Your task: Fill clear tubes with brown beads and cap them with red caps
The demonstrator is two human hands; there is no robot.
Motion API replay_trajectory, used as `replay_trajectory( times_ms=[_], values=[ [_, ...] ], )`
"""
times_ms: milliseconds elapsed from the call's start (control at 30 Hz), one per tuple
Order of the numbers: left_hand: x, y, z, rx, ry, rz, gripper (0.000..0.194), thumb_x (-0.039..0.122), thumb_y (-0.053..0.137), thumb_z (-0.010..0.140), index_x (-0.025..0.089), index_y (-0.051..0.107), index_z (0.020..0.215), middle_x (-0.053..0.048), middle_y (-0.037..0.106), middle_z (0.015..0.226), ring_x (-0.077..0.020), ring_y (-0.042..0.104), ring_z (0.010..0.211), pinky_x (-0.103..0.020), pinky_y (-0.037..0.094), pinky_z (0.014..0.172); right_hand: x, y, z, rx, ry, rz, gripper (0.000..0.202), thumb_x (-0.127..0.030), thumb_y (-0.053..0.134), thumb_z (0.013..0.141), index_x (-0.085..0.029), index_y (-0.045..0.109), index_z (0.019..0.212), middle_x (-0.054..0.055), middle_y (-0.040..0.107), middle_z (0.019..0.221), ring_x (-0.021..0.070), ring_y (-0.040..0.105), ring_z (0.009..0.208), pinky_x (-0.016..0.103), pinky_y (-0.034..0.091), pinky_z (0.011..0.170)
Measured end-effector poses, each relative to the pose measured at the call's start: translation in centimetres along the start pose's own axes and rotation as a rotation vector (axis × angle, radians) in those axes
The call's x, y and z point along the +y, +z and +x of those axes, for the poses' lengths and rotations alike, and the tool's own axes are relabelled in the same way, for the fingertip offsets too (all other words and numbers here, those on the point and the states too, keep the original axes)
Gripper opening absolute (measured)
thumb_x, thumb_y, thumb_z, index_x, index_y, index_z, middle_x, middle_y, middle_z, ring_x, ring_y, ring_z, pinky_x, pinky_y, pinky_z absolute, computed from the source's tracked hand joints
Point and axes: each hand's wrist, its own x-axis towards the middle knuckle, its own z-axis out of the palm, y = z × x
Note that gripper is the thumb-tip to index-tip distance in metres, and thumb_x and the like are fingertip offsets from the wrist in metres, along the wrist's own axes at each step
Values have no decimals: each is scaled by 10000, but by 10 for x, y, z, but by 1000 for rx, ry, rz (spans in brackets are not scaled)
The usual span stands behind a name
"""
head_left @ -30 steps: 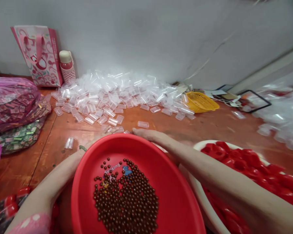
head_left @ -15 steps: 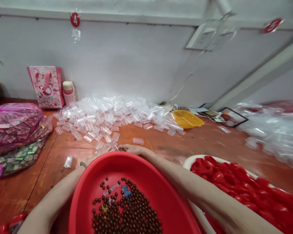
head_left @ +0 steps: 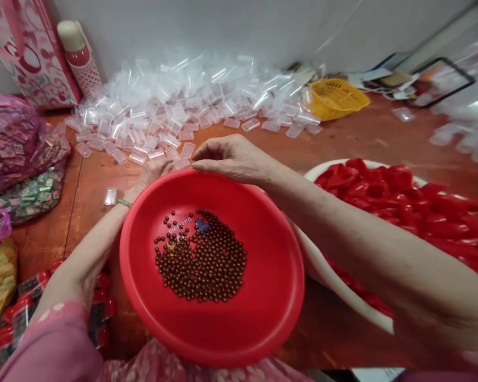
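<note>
A red plastic basin (head_left: 271,297) stands before me, with many small dark brown balls (head_left: 207,265) spread over its printed bottom. Beyond its far rim, my left hand (head_left: 155,171) is partly hidden; its fingers are bent beside a clear plastic case (head_left: 181,163), and whether they grip it is unclear. My right hand (head_left: 235,158) is closed just over the same rim, thumb and fingers curled towards the left hand. Whatever sits between its fingertips is too small to make out. Loose clear cases (head_left: 143,127) lie heaped just past both hands.
A white-rimmed tub (head_left: 342,294) of red plastic parts (head_left: 382,191) stands right. Left are filled bags (head_left: 11,138), a pink bag (head_left: 27,58) and a bottle (head_left: 79,58). A yellow basket (head_left: 336,101) lies at the back. Red-and-black pieces (head_left: 19,313) sit by my left forearm.
My view has tipped downward, so the basin appears higher and whole. My right hand now shows more above the rim. The balls lie much as before.
</note>
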Motion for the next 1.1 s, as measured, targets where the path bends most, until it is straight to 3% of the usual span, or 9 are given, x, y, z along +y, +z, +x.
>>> replay_trajectory(
  times_ms=[200, 333, 433, 567, 733, 833, 900, 1000, 1100],
  values=[
    [-15, -16, 25, 366, 52, -356, 294, 320, 533, 953, 145, 641, 744, -15, 680, 702, -98, 632, 644, -225, 535, 667, -14, 27, -8, 70, -79, -53, 223, -245, 721, 779, -100, 684, 945, -6, 630, 769, 115, 582, 706, 286, 483, 699],
    [22, -32, -17, 268, 131, -468, 286, 418, 613, 891, 166, 708, 793, -22, 717, 728, -118, 669, 654, -225, 547, 623, -22, 48, -8, 156, -201, -206, 301, -322, 716, 797, -112, 671, 1008, 44, 660, 859, 153, 598, 754, 330, 500, 748],
    [50, -29, -53, 213, 121, -430, 231, 379, 625, 883, 191, 743, 944, -34, 763, 891, -151, 704, 832, -268, 569, 777, -32, 63, -18, 202, -301, -348, 253, -304, 661, 833, -127, 648, 1013, 84, 679, 934, 201, 616, 876, 371, 503, 837],
    [53, -20, -78, 150, 78, -462, 284, 338, 582, 900, 176, 700, 1102, -70, 749, 1078, -195, 697, 993, -329, 561, 884, -30, 72, -36, 193, -310, -480, 284, -189, 545, 856, -102, 586, 1123, 162, 662, 1104, 264, 619, 1036, 434, 505, 909],
    [39, -27, -101, 93, 107, 119, 574, 362, 648, 843, 99, 510, 1333, -197, 620, 1303, -310, 585, 1197, -472, 456, 1038, 10, 61, -52, 20, -212, -446, 553, -188, 643, 785, -131, 454, 1301, 160, 642, 1211, 286, 633, 1085, 457, 526, 925],
    [40, -35, -111, 75, 40, 516, 687, 354, 678, 816, 12, 434, 1359, -276, 569, 1302, -385, 527, 1225, -536, 407, 1051, 36, 56, -58, -115, -138, -487, 350, -172, 643, 785, -146, 579, 1128, 156, 654, 1155, 287, 637, 1057, 454, 518, 935],
    [39, -39, -112, 25, -46, 676, 554, 304, 643, 833, 0, 501, 1274, -274, 609, 1196, -401, 552, 1160, -539, 434, 995, 47, 56, -62, -175, -142, -496, 214, -149, 639, 785, -162, 629, 999, 136, 671, 1082, 264, 647, 1001, 432, 517, 926],
    [29, -44, -108, -62, -135, 708, 302, 218, 525, 873, 45, 604, 1107, -224, 647, 1070, -351, 606, 1036, -470, 488, 883, 51, 55, -65, -204, -160, -472, 209, -192, 699, 771, -172, 645, 972, 99, 687, 998, 228, 656, 928, 388, 529, 884],
    [21, -50, -102, -80, -127, 579, 259, 222, 513, 858, 94, 647, 1039, -153, 670, 997, -273, 621, 928, -402, 497, 831, 48, 57, -65, -129, -119, -333, 252, -268, 722, 785, -180, 637, 1005, 72, 690, 986, 197, 655, 889, 353, 537, 838]
  ],
)
